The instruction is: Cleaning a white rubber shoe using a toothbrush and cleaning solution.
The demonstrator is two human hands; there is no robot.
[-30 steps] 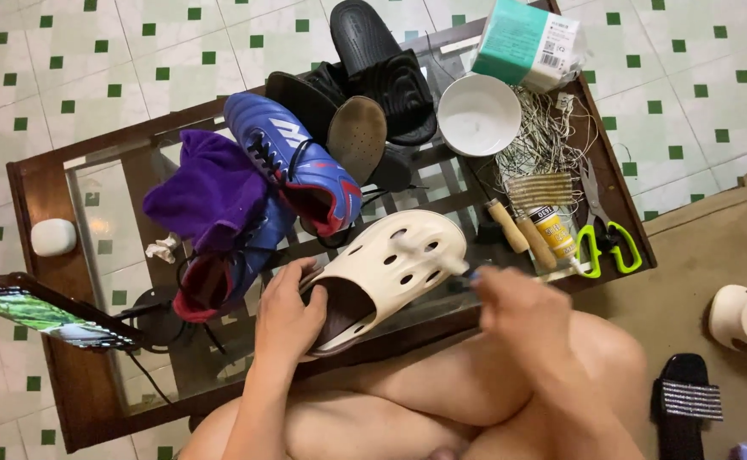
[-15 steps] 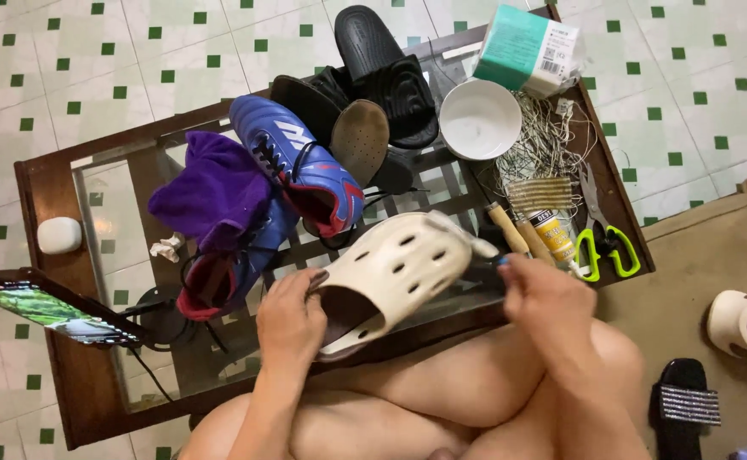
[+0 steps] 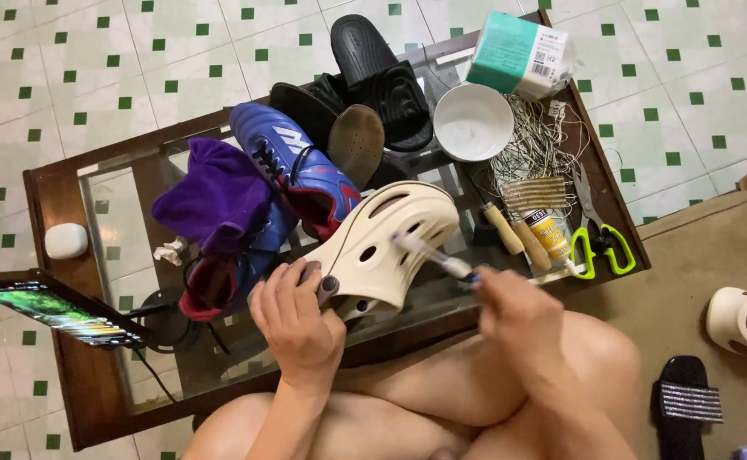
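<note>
**Clog turned toe-up as the brush works its top**

Since the earlier frames the cream clog (image 3: 386, 243) has tipped further up and swung toward the blue boot, and the right hand (image 3: 518, 319) has brought its tool from the clog's side onto its upper face.

The left hand (image 3: 298, 319) is closed around the heel end of the clog, fingers curled over the rim, thumb pressed on the outside, holding it above the near edge of the glass table (image 3: 118, 213). The right hand is wrapped tight around a thin brush-like tool (image 3: 431, 254); its pale tip lies on the clog's holed upper. The tool is blurred, so its exact kind cannot be told.

Just behind the clog, touching or nearly touching its toe, lies the blue football boot (image 3: 293, 166), with a purple cloth (image 3: 216, 200) bunched beside it. Farther behind the clog stand a brown shoe sole (image 3: 355, 143) and black slides (image 3: 378, 72). To the right of the clog lie a wooden-handled tool (image 3: 503, 230), a small yellow glue tube (image 3: 551, 237) and green-handled scissors (image 3: 599, 243). Beyond those sit a white bowl (image 3: 473, 122), a tangle of pale cord (image 3: 544, 149) and a teal box (image 3: 518, 53). Well to the left of the clog, a phone (image 3: 50, 307) leans on a stand and a white case (image 3: 66, 240) rests on the table frame.
</note>
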